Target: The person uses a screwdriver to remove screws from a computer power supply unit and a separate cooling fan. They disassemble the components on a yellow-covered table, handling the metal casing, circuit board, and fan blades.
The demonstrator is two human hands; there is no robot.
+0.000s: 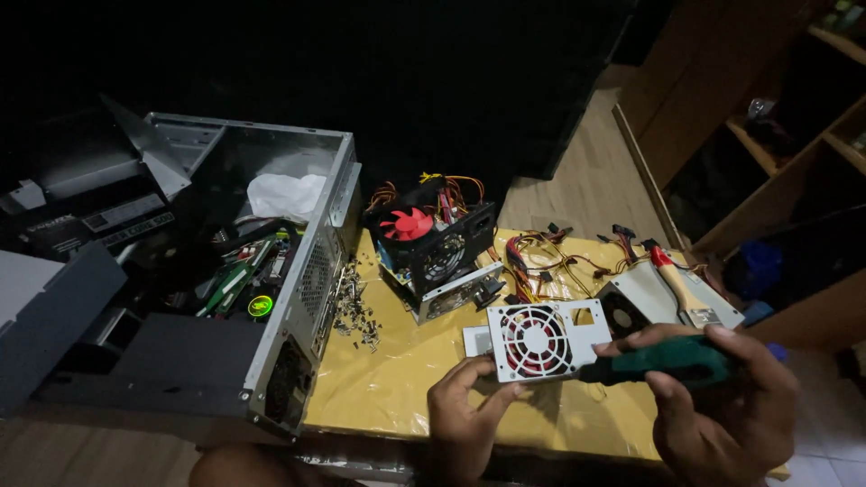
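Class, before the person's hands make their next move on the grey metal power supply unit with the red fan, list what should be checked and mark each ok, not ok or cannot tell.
1. Left hand steadies the grey metal power supply unit with the red fan at its lower left corner: ok.
2. Right hand grips the green-handled screwdriver: ok.
3. Screwdriver tip seated in a screw: cannot tell, too dark.
4. Loose pile of small screws lies apart from the hands: ok.
5. Red and yellow cable bundle lies behind the unit, not under it: ok.
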